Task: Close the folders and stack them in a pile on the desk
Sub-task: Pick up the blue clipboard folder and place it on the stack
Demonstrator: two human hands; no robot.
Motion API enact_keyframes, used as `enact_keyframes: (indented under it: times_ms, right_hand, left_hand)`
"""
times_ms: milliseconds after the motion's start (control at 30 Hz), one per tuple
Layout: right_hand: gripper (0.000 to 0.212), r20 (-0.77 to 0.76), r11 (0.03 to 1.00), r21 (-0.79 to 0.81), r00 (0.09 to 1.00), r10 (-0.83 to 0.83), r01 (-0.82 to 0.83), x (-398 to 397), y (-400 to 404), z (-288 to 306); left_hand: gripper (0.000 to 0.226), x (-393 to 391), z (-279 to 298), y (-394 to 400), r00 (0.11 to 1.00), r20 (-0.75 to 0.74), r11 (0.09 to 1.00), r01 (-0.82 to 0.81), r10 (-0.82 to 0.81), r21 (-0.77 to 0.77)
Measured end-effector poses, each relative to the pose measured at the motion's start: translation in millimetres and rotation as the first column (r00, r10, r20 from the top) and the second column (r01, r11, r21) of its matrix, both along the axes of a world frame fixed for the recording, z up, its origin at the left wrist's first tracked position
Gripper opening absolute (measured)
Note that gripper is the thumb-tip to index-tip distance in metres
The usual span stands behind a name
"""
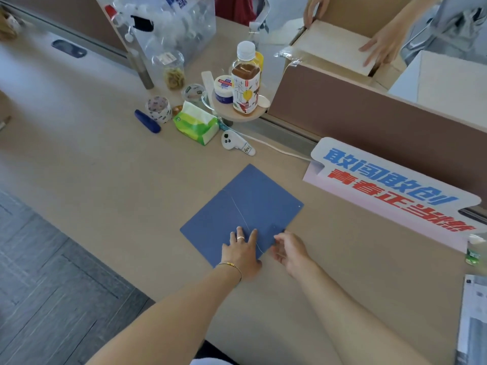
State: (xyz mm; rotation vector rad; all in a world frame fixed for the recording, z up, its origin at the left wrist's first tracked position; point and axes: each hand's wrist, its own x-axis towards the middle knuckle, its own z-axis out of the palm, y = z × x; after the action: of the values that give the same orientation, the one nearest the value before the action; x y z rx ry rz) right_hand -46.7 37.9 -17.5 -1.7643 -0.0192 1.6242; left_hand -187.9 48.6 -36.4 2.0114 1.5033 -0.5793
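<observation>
Blue flat card folder (241,214) lies closed at lower centre of frame on the beige wooden desk (329,299).
Left hand (241,252) presses flat on it, fingers spread, gripping nothing; right hand (288,250) half-curled at its near corner, pinch unclear. Best: hold it flat, square edges before stacking; no other folders visible.

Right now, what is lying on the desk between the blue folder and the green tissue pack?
In the head view, only a white controller with its cable lies between the blue folder and the green tissue pack; otherwise bare desk.
</observation>
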Motion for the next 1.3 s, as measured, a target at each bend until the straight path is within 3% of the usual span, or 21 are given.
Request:
enact_keyframes:
  times_ms: [133, 233, 400, 533, 667, 867, 967, 1067, 1200, 1300]
  right_hand:
    - [0.009, -0.087, 0.993, -0.058, 0.99, -0.111, 0.107, 0.4, -10.0, 1.6]
    - [0.012, -0.095, 0.991, -0.065, 0.988, -0.122, 0.117, 0.7, -13.4, 6.0]
    - [0.035, -0.113, 0.992, -0.027, 0.985, -0.129, 0.127, -2.9, -18.6, 21.1]
    - [0.036, -0.124, 0.989, 0.043, 0.983, -0.137, 0.143, -4.2, -15.2, 35.8]
    - [0.036, 0.021, 0.99, 0.144, 1.0, -0.001, -0.002, 3.2, -8.6, 45.6]
    - [0.04, 0.132, 0.984, 0.155, 0.989, 0.071, -0.092, 26.6, -1.8, 44.8]
    - [0.039, 0.171, 0.977, 0.165, 0.979, 0.107, -0.136, 36.8, -7.7, 48.9]
    - [0.038, 0.195, 0.968, 0.183, 0.971, 0.138, -0.175, 46.2, -10.0, 53.1]
    - [0.037, 0.179, 0.949, 0.15, 0.951, 0.251, -0.279, 50.9, -18.4, 55.1]
    - [0.028, 0.104, 0.953, 0.142, 0.962, 0.253, -0.266, 50.2, -31.1, 50.8]
  left_hand:
    - [0.089, 0.2, 1.8, -12.0, 0.991, 0.062, 0.991, -0.125, 0.122, 0.044]
    - [0.087, 1.8, 7.0, -19.7, 0.982, 0.092, 0.978, -0.174, 0.163, 0.117]
    - [0.082, -2.3, 22.4, -21.6, 0.998, 0.022, 0.947, -0.061, 0.057, 0.315]
    - [0.069, -6.5, 34.3, -11.9, 1.0, -0.001, 0.927, 0.006, -0.006, 0.376]
    - [0.056, -11.6, 59.7, -0.7, 1.0, -0.015, 0.891, 0.014, -0.008, 0.454]
    - [0.032, -30.1, 112.0, 29.5, 0.999, -0.043, 0.844, 0.019, 0.005, 0.535]
    - [0.019, -36.3, 131.3, 33.4, 0.999, 0.042, 0.842, -0.026, 0.004, 0.539]
    - [0.005, -40.3, 147.5, 33.9, 0.976, 0.203, 0.85, -0.169, 0.075, 0.5]
    - [0.015, -34.2, 160.8, 29.7, 0.873, 0.43, 0.838, -0.404, 0.232, 0.367]
    - [0.017, -21.7, 163.0, 26.7, 0.761, 0.583, 0.831, -0.498, 0.283, 0.247]
